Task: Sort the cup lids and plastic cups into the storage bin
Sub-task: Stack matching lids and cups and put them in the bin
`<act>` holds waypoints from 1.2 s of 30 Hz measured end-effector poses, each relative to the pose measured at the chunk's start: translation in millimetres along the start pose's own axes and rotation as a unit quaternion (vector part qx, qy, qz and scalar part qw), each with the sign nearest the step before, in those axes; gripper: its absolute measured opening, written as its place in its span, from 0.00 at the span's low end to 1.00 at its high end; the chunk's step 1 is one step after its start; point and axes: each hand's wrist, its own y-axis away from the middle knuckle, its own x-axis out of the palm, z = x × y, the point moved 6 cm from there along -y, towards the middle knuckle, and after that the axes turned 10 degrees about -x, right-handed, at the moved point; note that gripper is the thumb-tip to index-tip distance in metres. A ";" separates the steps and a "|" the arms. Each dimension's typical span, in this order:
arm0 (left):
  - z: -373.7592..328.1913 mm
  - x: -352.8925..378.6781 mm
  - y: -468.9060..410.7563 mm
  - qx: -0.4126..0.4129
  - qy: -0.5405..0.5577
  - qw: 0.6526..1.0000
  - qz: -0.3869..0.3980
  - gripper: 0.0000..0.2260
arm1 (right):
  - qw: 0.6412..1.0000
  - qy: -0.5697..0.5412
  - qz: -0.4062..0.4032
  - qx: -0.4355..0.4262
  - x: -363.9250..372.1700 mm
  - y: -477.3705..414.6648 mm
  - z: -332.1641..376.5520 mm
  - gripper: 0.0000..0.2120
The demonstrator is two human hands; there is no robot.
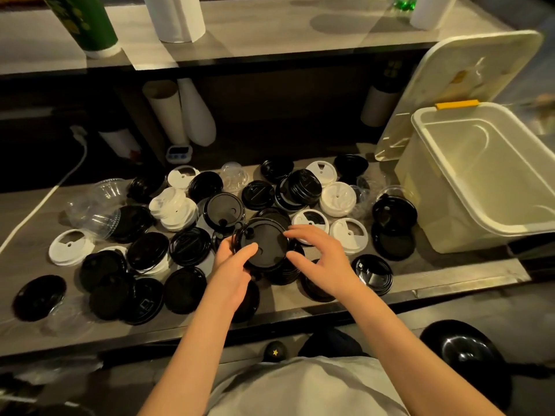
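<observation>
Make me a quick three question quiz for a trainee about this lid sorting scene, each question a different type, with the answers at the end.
1. True or false: the storage bin already holds a stack of black lids.
2. Multiple choice: the left hand grips A) a white lid, B) a black lid, C) a clear cup.
3. Short answer: on which side of the lid pile do the clear plastic cups lie?

Key
1. False; the bin looks empty.
2. B; the right hand hovers open beside that lid.
3. The left side.
</observation>
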 end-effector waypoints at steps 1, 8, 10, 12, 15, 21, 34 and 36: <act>0.4 1.0 -2.1 0.002 -0.015 1.000 -0.009 0.19 | 1.000 0.001 -0.003 0.011 -5.3 0.4 -3.0 0.16; 0.9 24.5 -13.0 0.003 -0.049 0.999 -0.007 0.19 | 0.987 0.067 -0.097 0.110 -66.0 17.8 -38.6 0.13; 2.8 32.6 -16.8 -0.005 -0.054 0.999 0.000 0.23 | 0.978 0.133 -0.063 0.148 -80.0 24.6 -53.9 0.18; 6.4 40.3 -21.6 -0.013 -0.053 0.998 0.002 0.26 | 0.964 0.191 0.001 0.184 -87.0 26.0 -71.2 0.23; 8.8 50.6 -23.1 -0.021 -0.036 0.999 -0.006 0.21 | 0.948 0.231 0.092 0.199 -81.8 18.0 -97.3 0.28; 11.0 66.2 -19.1 -0.021 0.000 0.999 -0.035 0.19 | 0.916 0.275 0.162 0.242 -61.2 -1.3 -131.8 0.40; 11.4 79.6 -16.0 -0.002 0.053 0.996 -0.077 0.18 | 0.951 0.198 0.111 0.211 -73.4 -1.6 -136.1 0.43; 11.6 84.0 -16.2 -0.005 0.059 0.995 -0.078 0.16 | 0.965 0.157 0.089 0.192 -79.2 -1.6 -127.6 0.43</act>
